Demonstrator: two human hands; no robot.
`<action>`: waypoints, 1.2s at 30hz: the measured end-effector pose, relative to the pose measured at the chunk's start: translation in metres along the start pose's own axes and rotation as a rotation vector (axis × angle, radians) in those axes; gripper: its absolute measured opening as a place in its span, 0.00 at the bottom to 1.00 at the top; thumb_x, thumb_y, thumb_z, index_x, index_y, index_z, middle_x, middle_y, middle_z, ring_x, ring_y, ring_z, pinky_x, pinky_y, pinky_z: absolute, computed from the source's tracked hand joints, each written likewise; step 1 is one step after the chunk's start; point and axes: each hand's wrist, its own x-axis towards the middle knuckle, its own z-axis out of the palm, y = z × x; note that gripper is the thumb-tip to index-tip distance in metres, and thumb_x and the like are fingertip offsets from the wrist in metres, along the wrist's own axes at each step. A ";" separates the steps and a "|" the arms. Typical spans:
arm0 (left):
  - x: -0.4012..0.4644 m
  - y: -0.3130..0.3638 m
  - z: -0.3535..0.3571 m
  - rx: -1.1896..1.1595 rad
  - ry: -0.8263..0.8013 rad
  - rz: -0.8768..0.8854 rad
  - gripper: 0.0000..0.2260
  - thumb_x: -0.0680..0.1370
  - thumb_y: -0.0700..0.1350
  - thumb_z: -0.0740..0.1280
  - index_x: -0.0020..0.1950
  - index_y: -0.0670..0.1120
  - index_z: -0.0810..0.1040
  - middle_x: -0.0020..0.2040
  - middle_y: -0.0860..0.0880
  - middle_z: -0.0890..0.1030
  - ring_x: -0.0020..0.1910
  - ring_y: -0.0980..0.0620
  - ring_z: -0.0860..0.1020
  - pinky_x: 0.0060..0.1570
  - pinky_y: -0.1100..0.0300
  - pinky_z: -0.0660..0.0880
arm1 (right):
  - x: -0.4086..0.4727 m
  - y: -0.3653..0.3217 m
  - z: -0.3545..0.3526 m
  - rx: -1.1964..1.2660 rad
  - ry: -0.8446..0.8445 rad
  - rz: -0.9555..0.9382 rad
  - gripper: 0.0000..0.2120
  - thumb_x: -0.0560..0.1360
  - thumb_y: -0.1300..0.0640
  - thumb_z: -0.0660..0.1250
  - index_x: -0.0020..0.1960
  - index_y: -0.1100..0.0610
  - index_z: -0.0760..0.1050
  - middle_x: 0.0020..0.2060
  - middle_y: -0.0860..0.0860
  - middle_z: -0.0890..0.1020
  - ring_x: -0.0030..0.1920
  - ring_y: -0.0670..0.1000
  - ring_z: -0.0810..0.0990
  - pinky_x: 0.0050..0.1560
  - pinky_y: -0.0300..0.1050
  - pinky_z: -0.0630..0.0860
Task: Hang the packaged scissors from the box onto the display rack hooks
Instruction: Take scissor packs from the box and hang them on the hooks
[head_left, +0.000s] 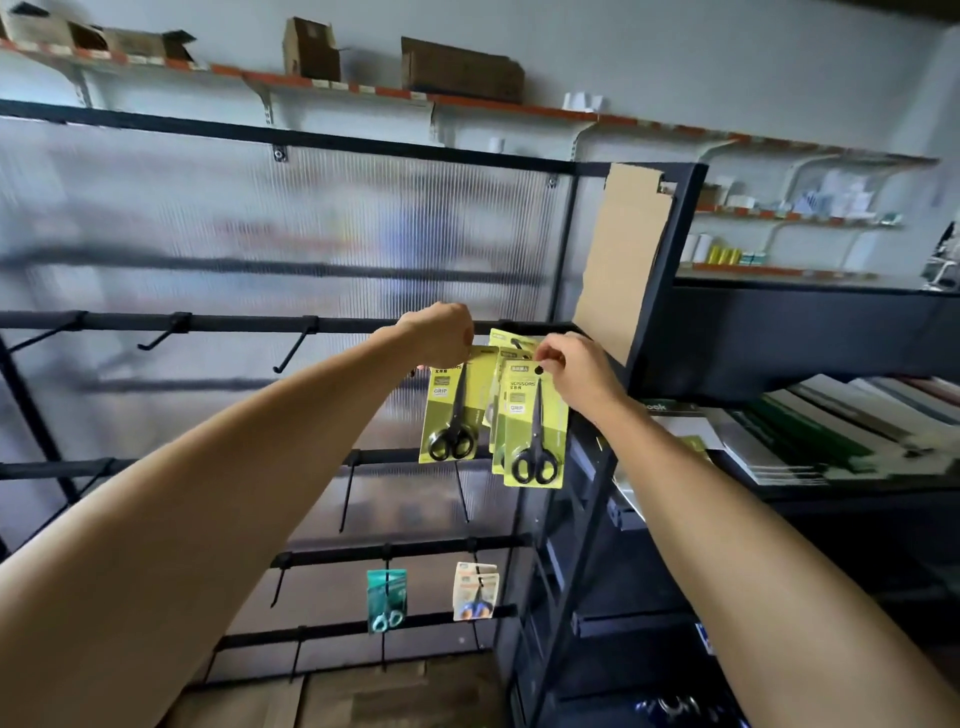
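At right end of display rack (218, 323) top bar: bunch of yellow scissor packs (511, 400) hanging long axis vertical, handles down. Front pack (535, 431) directly below right hand (574, 374), fingers pinching its top edge by hang hole. Left hand (441, 338) curled round top of left pack (452, 410), held just beside. Hook itself hidden behind hands.

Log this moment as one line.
left hand: holds yellow-green carded scissors pack | right hand: pinches front pack at black rack hook
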 end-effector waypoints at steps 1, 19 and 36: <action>0.002 0.001 0.000 0.002 0.007 0.012 0.08 0.79 0.46 0.63 0.51 0.47 0.81 0.45 0.50 0.82 0.43 0.50 0.81 0.45 0.54 0.81 | -0.001 0.001 0.000 -0.013 -0.005 -0.005 0.07 0.77 0.62 0.67 0.46 0.52 0.79 0.44 0.46 0.76 0.45 0.50 0.78 0.46 0.48 0.76; 0.035 0.012 0.005 0.036 0.073 0.016 0.09 0.79 0.45 0.65 0.59 0.47 0.79 0.53 0.49 0.82 0.49 0.48 0.80 0.49 0.51 0.79 | 0.036 0.013 0.022 -0.178 0.039 -0.081 0.06 0.76 0.59 0.62 0.40 0.52 0.73 0.40 0.49 0.72 0.48 0.53 0.72 0.47 0.48 0.71; 0.048 -0.004 0.017 -0.010 0.076 -0.094 0.08 0.79 0.44 0.65 0.55 0.50 0.82 0.50 0.50 0.82 0.41 0.52 0.78 0.35 0.60 0.72 | 0.095 0.026 0.053 -0.197 -0.051 -0.094 0.07 0.74 0.63 0.60 0.39 0.58 0.71 0.36 0.52 0.72 0.41 0.56 0.71 0.42 0.53 0.75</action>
